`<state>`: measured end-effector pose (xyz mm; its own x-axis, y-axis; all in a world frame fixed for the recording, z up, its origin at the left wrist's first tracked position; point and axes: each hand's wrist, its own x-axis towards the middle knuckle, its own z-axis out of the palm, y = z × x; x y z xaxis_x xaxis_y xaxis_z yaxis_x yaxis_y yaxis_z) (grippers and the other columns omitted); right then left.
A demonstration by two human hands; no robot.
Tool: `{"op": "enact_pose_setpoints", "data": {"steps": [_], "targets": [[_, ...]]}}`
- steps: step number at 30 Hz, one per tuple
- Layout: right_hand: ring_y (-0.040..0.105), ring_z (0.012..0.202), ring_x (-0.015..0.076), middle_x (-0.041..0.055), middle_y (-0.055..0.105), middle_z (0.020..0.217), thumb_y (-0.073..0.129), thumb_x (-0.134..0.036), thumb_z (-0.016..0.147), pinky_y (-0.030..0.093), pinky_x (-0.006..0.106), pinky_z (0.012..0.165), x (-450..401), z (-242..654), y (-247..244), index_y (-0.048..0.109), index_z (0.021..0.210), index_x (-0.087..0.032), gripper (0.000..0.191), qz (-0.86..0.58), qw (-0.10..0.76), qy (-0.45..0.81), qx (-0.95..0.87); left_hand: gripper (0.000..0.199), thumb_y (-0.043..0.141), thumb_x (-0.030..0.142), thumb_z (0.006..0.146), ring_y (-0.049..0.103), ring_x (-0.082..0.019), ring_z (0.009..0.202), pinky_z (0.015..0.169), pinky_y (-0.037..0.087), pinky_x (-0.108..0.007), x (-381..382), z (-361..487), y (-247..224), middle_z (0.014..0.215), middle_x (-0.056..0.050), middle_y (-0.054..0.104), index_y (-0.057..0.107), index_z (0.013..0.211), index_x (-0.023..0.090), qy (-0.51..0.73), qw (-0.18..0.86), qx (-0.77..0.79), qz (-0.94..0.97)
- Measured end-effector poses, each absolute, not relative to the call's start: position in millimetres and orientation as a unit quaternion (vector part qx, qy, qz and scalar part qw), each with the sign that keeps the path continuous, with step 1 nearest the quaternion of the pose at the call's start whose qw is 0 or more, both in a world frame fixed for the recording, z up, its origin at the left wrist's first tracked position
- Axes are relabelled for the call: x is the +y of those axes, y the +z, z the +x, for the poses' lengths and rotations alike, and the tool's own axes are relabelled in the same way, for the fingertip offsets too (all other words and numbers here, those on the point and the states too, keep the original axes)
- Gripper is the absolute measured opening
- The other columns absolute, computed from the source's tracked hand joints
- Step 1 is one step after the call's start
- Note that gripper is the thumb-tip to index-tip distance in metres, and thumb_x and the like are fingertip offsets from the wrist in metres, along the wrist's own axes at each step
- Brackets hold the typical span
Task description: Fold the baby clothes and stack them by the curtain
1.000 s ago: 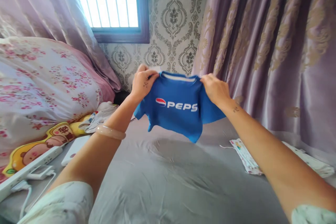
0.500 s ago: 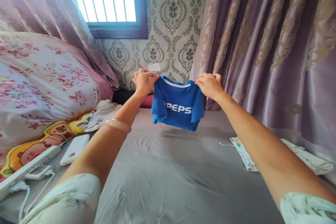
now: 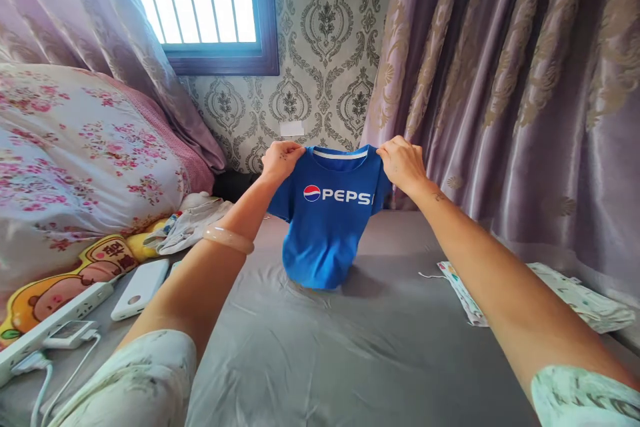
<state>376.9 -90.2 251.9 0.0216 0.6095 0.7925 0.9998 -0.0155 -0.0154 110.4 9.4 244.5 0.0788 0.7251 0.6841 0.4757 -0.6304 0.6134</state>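
A small blue T-shirt with a white-edged neckline and a round logo beside white PEPSI lettering hangs upright between my hands. My left hand pinches its left shoulder, and my right hand pinches the right one. The hem curls at or just above the grey sheet; whether it touches is hard to tell. Both sleeves hang down outside the body of the shirt, partly behind my hands.
Folded patterned clothes lie at right, partly behind my right forearm. On the left are a floral quilt, a yellow cartoon cushion, a crumpled grey cloth, a white power bank and a power strip with cables.
The shirt's lower part has dropped and unfurled toward me, so its front and round logo now show. Both hands keep their hold, my left hand slightly lower and further right.
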Motion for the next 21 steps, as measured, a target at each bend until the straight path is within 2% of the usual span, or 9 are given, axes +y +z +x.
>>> {"op": "enact_pose_setpoints", "data": {"steps": [5, 9, 16, 21], "targets": [[0.059, 0.089, 0.0286, 0.0152, 0.066, 0.098, 0.032, -0.034, 0.100, 0.038, 0.036, 0.072, -87, 373, 246, 0.063, 0.100, -0.018, 0.034, -0.651, 0.367, -0.273, -0.605, 0.018, 0.057, 0.035, 0.081, 0.060, -0.021, 0.081, 0.076, 0.044, -0.033, 8, 120, 241, 0.074, -0.002, 0.065, 0.069, 0.083, 0.023, 0.547, 0.101, 0.439, 0.705], [0.059, 0.088, 0.0287, 0.0151, 0.066, 0.100, 0.024, -0.038, 0.101, 0.039, 0.037, 0.071, -90, 365, 242, 0.059, 0.105, -0.019, 0.040, -0.646, 0.396, -0.278, -0.590, 0.017, 0.051, 0.030, 0.086, 0.059, -0.023, 0.088, 0.079, 0.044, -0.034, 1, 130, 238, 0.082, -0.005, 0.064, 0.067, 0.085, 0.022, 0.562, 0.082, 0.465, 0.679], [0.060, 0.090, 0.0265, 0.0144, 0.057, 0.114, 0.012, -0.050, 0.101, 0.039, 0.034, 0.067, -99, 352, 236, 0.053, 0.117, -0.022, 0.052, -0.641, 0.400, -0.295, -0.585, 0.021, 0.038, 0.030, 0.094, 0.058, -0.025, 0.094, 0.087, 0.042, -0.040, -3, 144, 222, 0.092, -0.009, 0.060, 0.058, 0.093, 0.023, 0.631, 0.104, 0.469, 0.609], [0.060, 0.090, 0.0257, 0.0126, 0.057, 0.113, 0.012, -0.051, 0.101, 0.038, 0.032, 0.064, -114, 343, 239, 0.053, 0.118, -0.023, 0.053, -0.618, 0.389, -0.324, -0.601, 0.026, 0.030, 0.032, 0.100, 0.058, -0.021, 0.097, 0.087, 0.042, -0.035, -16, 138, 214, 0.097, -0.007, 0.060, 0.055, 0.101, 0.023, 0.684, 0.057, 0.446, 0.575]]}}
